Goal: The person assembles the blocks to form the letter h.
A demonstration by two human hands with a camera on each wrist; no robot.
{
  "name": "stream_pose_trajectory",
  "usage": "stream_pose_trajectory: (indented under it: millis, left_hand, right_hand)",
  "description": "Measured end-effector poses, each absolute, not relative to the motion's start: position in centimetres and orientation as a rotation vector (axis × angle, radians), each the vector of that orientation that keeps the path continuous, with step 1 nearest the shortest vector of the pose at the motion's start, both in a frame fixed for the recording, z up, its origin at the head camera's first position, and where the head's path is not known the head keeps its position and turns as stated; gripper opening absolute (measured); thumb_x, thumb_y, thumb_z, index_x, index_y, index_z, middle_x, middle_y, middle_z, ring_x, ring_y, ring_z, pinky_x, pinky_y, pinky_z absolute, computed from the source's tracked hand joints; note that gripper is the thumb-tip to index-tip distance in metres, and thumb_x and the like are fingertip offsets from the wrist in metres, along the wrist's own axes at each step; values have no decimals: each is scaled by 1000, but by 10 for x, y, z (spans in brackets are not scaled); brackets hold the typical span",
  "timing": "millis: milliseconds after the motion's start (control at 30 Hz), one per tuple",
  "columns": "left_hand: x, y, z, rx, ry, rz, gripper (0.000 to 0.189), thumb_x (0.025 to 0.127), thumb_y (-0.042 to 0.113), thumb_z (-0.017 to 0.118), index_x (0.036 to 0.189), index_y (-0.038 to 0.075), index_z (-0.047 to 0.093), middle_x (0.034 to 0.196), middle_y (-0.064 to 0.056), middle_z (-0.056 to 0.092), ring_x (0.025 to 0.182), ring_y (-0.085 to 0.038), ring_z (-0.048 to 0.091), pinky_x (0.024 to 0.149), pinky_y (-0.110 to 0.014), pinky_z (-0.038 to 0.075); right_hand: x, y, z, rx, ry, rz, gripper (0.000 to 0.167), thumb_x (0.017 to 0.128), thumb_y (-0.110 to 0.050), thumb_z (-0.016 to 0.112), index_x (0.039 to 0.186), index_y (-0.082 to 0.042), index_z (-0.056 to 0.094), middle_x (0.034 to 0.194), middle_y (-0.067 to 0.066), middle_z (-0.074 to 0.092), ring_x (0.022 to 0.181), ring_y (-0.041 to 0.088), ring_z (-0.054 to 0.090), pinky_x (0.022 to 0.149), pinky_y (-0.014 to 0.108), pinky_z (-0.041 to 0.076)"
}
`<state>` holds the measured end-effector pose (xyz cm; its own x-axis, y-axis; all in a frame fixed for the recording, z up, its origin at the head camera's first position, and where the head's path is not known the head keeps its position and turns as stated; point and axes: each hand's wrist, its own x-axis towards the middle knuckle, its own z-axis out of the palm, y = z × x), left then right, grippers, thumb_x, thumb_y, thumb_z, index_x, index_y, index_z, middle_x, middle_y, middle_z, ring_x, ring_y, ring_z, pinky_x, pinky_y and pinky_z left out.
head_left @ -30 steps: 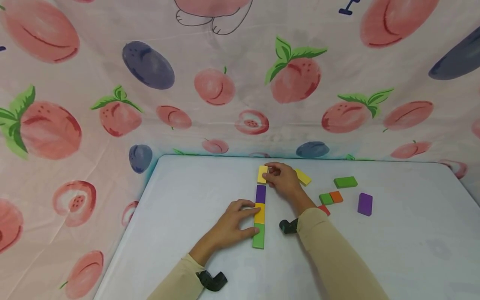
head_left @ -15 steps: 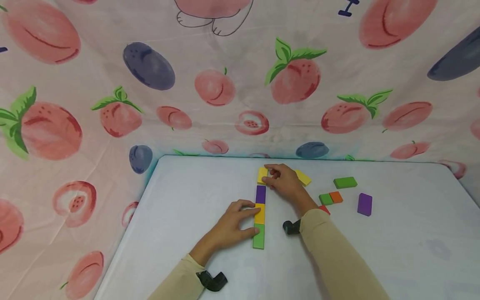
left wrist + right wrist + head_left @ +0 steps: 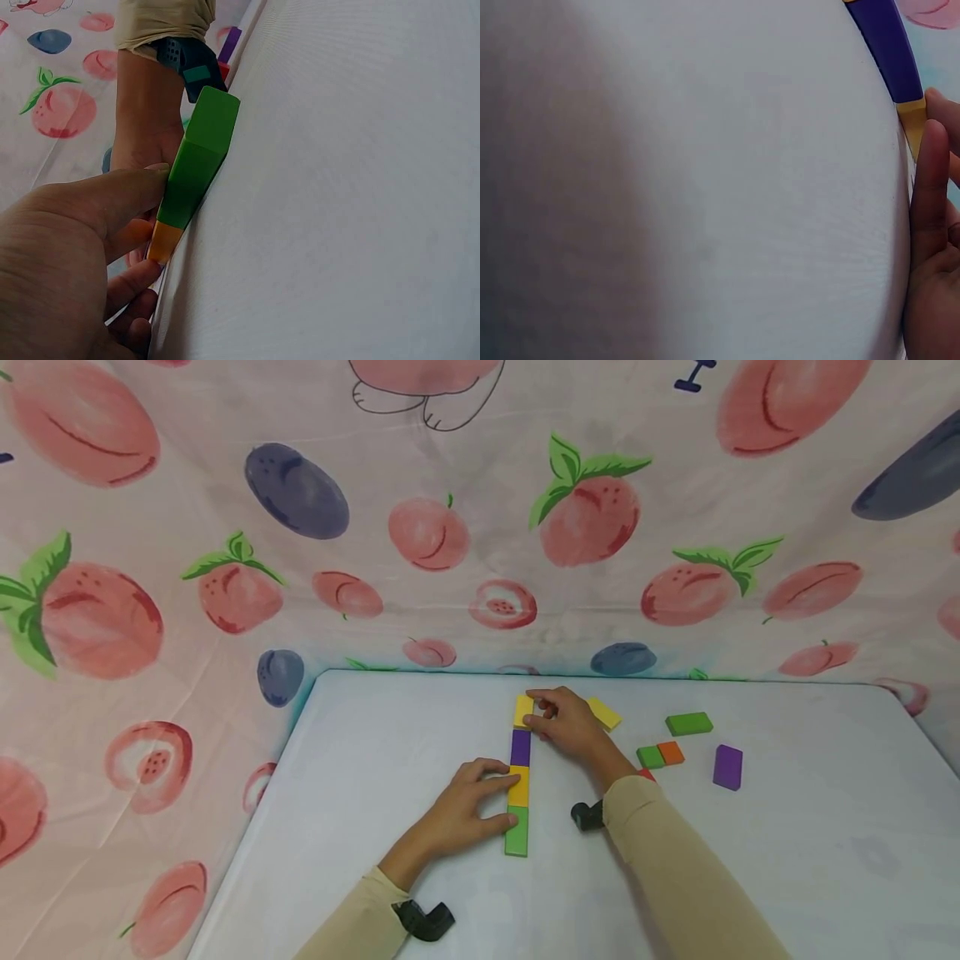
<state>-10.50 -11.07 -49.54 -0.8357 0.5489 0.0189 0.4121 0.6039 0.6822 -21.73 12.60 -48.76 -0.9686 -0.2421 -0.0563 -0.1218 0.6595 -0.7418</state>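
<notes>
One broad fruit-printed cloth (image 3: 495, 460) rises beyond both hands, and beneath them spreads a white counter (image 3: 375, 735). Two tan sleeves (image 3: 697, 877) reach toward the hands from the near side. Along its left side, the left hand (image 3: 453, 810) touches a straight row of four blocks (image 3: 522, 789); its fingers are relaxed and released, thumb on the long green block (image 3: 517, 839) and index fingertip on the orange-yellow block (image 3: 519, 795). At the row's far end, the right hand (image 3: 567, 718) pinches the yellow end block (image 3: 522, 712) between thumb and finger; that block touches the dark purple block (image 3: 520, 747), which lies between the two hands. Well to the right of the right hand are a loose purple block (image 3: 727, 767) and a loose green block (image 3: 689, 724); just beside it lies a loose yellow block (image 3: 604, 713). Smaller still, right of its wrist, a small green block (image 3: 650, 757) touches an orange block (image 3: 671, 752), near a red block (image 3: 647, 774) partly hidden by the sleeve.
</notes>
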Motion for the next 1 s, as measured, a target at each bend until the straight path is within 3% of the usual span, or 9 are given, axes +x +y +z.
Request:
stream_pose_trajectory:
  millis: [433,1000]
  left_hand:
    - [-105,-110,-494,791,2635,1046,56,92,38,74,143,22,61,148,3,49,139,-19,41,117,-46,40]
    - [-105,-110,-495,790,2637,1033,55,92,40,72,143,23,61,148,4,49,140,-19,40,117,-48,40]
  right_hand:
    - [-221,127,-492,-338,2739,-1174,52,94,-31,74,143,-18,62,115,9,61,98,22,57,87,37,52]
    - [-220,129,-494,-361,2743,-1193,48,92,-30,76,137,-17,66,110,8,61,97,22,56,87,36,49]
